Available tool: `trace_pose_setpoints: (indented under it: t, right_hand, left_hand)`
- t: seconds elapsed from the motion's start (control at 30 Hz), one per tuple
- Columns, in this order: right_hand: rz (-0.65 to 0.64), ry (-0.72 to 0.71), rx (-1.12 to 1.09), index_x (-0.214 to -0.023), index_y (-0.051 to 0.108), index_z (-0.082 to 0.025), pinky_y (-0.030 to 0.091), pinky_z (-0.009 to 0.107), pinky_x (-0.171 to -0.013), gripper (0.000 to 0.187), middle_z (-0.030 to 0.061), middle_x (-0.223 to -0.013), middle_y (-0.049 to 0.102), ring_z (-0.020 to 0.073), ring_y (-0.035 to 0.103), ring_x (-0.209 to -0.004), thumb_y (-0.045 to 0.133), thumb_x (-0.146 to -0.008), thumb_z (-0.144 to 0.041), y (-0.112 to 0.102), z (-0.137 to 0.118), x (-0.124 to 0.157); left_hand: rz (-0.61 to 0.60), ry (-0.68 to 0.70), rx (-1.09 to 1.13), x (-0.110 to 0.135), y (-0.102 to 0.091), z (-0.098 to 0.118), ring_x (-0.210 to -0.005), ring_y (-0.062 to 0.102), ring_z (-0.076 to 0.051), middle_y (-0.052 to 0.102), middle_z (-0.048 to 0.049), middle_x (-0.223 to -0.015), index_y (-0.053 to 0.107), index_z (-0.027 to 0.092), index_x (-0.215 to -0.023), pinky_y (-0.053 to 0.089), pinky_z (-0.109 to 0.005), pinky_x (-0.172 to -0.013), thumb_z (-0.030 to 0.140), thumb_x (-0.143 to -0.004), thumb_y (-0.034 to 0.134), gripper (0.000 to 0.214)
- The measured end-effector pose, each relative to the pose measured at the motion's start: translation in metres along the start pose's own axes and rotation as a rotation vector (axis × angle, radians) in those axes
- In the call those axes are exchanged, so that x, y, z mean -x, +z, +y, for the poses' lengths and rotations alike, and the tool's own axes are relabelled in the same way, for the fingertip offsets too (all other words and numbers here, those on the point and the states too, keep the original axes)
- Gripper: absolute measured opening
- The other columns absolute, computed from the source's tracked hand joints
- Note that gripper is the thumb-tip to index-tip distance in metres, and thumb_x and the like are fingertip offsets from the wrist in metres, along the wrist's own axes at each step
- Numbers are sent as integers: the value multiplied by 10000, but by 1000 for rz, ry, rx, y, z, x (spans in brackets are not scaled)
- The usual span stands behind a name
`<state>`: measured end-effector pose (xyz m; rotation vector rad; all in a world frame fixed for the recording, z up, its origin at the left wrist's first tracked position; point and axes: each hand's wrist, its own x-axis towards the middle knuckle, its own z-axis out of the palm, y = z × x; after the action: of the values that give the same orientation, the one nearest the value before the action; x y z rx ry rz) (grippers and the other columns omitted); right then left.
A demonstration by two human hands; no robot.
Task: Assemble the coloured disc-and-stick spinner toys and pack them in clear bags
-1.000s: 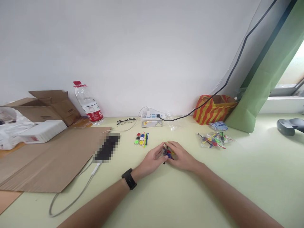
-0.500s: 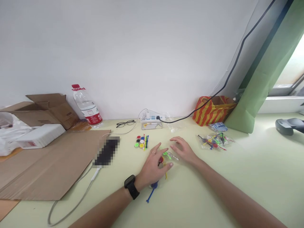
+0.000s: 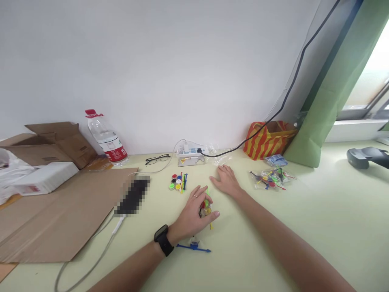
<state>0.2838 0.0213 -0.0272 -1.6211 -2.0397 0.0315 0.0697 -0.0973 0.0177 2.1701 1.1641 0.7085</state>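
Observation:
My left hand [image 3: 194, 213], with a black watch on the wrist, rests on the pale green table [image 3: 304, 211] with its fingers curled over a small cluster of coloured plastic pieces [image 3: 206, 207]. A blue stick piece [image 3: 193, 247] lies just below that hand. My right hand [image 3: 225, 180] lies flat farther back, fingers spread, holding nothing. A small group of coloured discs and sticks [image 3: 178, 182] sits to the left of it.
A clear bag of coloured pieces [image 3: 269, 178] lies to the right. Glasses [image 3: 157, 159], a power strip [image 3: 191, 153], a water bottle [image 3: 106, 138] and a striped bag [image 3: 269, 140] line the wall. Cardboard [image 3: 60, 211], a phone [image 3: 133, 194] and boxes lie on the left.
The hands came apart from the piece they held together. Coloured pieces dropped onto the table, the blue stick rolling toward me. My right hand slid back and flattened; my left stayed over the pieces.

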Motion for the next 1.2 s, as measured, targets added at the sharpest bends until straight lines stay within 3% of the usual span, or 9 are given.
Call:
trace_pose_setpoints:
  t: [0.23, 0.47, 0.6, 0.83, 0.93, 1.0, 1.07, 1.13, 1.2]
  right_hand:
    - [271, -74, 2, -996, 676, -182, 390, 422, -977, 201, 118, -1023, 717, 286, 585, -1043, 514, -885, -135, 1, 9, -1]
    - [313, -154, 14, -944, 624, -215, 377, 386, -825, 268, 76, -894, 678, 270, 574, -890, 489, -799, -33, -4, 4, -1]
    - [353, -183, -36, -903, 615, -218, 393, 379, -812, 236, 73, -872, 667, 261, 577, -861, 486, -799, -50, -10, -1, 3]
    - [477, -160, -457, -899, 614, -223, 488, 354, -774, 158, 62, -850, 634, 226, 602, -816, 483, -844, -154, -55, -24, -8]
    - [500, -114, -672, -945, 625, -208, 509, 336, -745, 130, 58, -893, 643, 205, 608, -809, 534, -854, -226, -99, -31, -24]
    - [379, -95, -836, -964, 637, -202, 510, 321, -704, 146, 39, -876, 636, 176, 590, -743, 578, -852, -274, -130, -32, -33]
    - [186, -84, -1003, -971, 655, -200, 519, 319, -735, 168, 30, -933, 630, 147, 591, -742, 641, -837, -301, -156, -30, -39]
    - [64, -88, -1108, -962, 663, -199, 516, 311, -739, 200, 19, -939, 617, 128, 581, -735, 708, -804, -312, -171, -28, -40]
    - [-55, -117, -1138, -974, 663, -199, 505, 300, -702, 251, 7, -886, 613, 120, 563, -708, 758, -777, -322, -180, -29, -38]
  left_hand:
    - [-104, 42, 94, 4, -6, 5, -1553, 226, -310, 395, -93, -1615, 636, 275, -1131, 305, -528, -1222, 536, -815, 753, 426]
    - [-413, 160, 156, -3, -39, 3, -1563, 56, -388, 216, -85, -1686, 493, 380, -1487, 190, -629, -1218, 583, -457, 953, 1146]
    - [-472, 274, 141, -6, -53, -4, -1524, 212, -432, 309, -99, -1652, 525, 381, -1476, 295, -615, -1180, 579, -325, 976, 1252]
    - [-232, 213, 84, -2, -9, 5, -1484, 386, -312, 432, -71, -1595, 637, 369, -1363, 362, -494, -1199, 509, -755, 827, 652]
    - [-166, 249, 86, -8, -8, 15, -1464, 404, -320, 451, -85, -1577, 665, 348, -1311, 412, -491, -1160, 507, -687, 875, 677]
    - [-50, 266, 81, -20, -29, 21, -1368, 511, -328, 587, -107, -1446, 762, 278, -1052, 431, -474, -1128, 535, -697, 856, 448]
    - [126, 202, 102, -38, -67, 26, -1088, 674, -260, 742, -102, -1105, 719, 206, -786, 494, -417, -1014, 532, -877, 690, 340]
    - [289, 117, 117, -58, -109, 34, -855, 686, -212, 740, -73, -874, 687, 181, -799, 529, -354, -836, 572, -901, 639, 407]
    - [369, 82, 140, -75, -141, 46, -846, 667, -194, 741, -68, -919, 693, 179, -894, 516, -317, -784, 608, -863, 667, 432]
